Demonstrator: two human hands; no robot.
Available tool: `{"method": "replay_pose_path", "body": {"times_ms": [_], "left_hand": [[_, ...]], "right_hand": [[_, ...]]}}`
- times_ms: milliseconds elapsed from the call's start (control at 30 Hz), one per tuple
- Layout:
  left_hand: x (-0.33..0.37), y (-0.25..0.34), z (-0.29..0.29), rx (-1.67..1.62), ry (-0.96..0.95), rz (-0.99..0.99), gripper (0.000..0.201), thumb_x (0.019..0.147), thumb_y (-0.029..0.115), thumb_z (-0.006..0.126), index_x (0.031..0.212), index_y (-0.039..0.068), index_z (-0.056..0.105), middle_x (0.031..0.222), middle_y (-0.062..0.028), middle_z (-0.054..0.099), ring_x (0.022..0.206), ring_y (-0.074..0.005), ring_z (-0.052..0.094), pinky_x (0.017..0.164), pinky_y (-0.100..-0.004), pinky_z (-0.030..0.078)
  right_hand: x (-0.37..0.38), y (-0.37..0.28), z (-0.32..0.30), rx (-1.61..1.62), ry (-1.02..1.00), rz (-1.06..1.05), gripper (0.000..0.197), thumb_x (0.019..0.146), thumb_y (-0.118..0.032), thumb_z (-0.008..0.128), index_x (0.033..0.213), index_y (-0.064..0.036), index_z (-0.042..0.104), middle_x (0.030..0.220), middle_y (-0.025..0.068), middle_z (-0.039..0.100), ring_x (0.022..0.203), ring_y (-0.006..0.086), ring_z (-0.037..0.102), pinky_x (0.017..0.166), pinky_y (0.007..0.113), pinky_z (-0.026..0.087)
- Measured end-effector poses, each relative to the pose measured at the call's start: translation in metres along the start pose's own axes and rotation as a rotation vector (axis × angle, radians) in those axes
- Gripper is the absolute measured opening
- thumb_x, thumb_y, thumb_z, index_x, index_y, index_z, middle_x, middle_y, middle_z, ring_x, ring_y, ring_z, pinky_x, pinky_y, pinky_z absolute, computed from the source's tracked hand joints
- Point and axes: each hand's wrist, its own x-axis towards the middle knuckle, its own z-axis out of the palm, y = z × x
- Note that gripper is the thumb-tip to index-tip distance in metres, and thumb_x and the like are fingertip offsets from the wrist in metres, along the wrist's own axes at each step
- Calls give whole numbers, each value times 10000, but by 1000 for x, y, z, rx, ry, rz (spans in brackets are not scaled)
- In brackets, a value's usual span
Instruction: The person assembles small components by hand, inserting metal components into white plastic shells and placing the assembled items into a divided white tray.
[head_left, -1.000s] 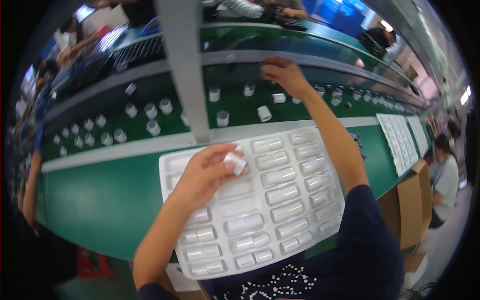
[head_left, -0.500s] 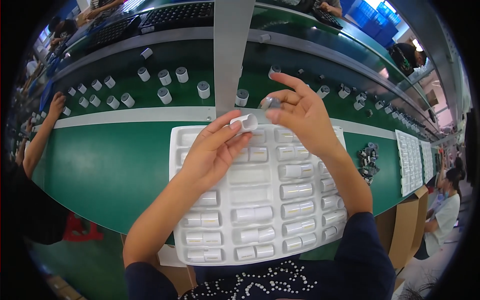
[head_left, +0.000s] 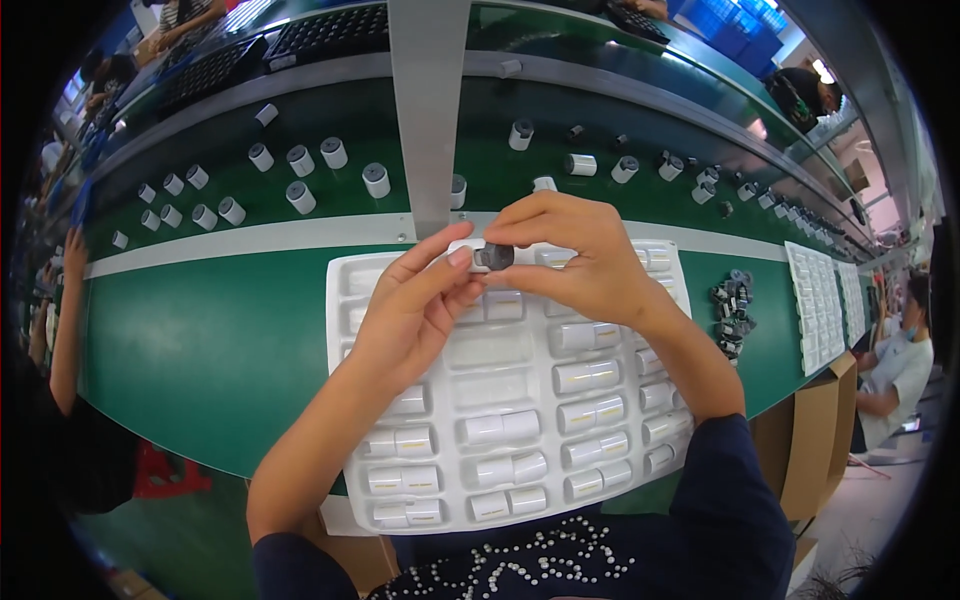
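Note:
Over the far part of a white moulded tray, my two hands meet. Fingers and thumb of my left hand are closed round a short white plastic cylinder, partly hidden by the fingers. My right hand pinches a dark grey round piece against the cylinder's open end, facing right. How far the piece sits inside cannot be seen. Below the hands, white cylinders lie in pairs in many tray compartments, while several in the second column hold nothing.
Beyond the tray runs a green conveyor with white, dark-topped cylinders, crossed by a grey post. Small dark parts are heaped right of the tray. Further right are another white tray and a cardboard box. A co-worker's arm is at left.
My right hand has come left and down, bringing the grey piece against the white cylinder. My left hand has barely moved. The view has shifted slightly, and the co-worker's arm at left has moved outward.

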Motion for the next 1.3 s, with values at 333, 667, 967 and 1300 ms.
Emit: {"method": "replay_pose_path", "body": {"times_ms": [333, 667, 967, 1300], "left_hand": [[-6, -17, 20, 754, 55, 147, 463, 882, 57, 696, 1292, -75, 526, 1093, -93, 665, 878, -80, 638, 772, -195, 501], [-10, 0, 21, 1812, -129, 756, 435, 800, 149, 749, 1181, 11, 591, 1144, -128, 598, 1068, -293, 551, 898, -381, 471], [-10, 18, 2, 1928, -400, 513, 320, 784, 138, 751, 1065, 40, 632, 1085, -112, 590, 1018, -294, 533, 877, -375, 469], [0, -7, 27, 1762, -316, 494, 286, 787, 111, 732, 1038, 39, 616, 1012, -111, 611, 995, -299, 547, 952, -398, 440]], "right_hand": [[-9, 1, 8, -183, -178, -134, 409, 713, -114, 779, 1100, -59, 660, 1036, 91, 675, 942, 283, 634, 793, 349, 528], [-8, 31, -36, -300, -37, 252, 376, 747, -119, 774, 1084, 1, 658, 976, 140, 697, 926, 246, 676, 800, 326, 542], [-16, 103, -79, -377, -95, 638, 422, 797, -167, 730, 1170, 4, 632, 1035, 153, 702, 997, 248, 683, 871, 305, 515], [68, 221, -101, -544, -366, 179, 483, 797, -223, 694, 1237, -40, 618, 1206, 151, 636, 1116, 273, 610, 966, 382, 490]]}}
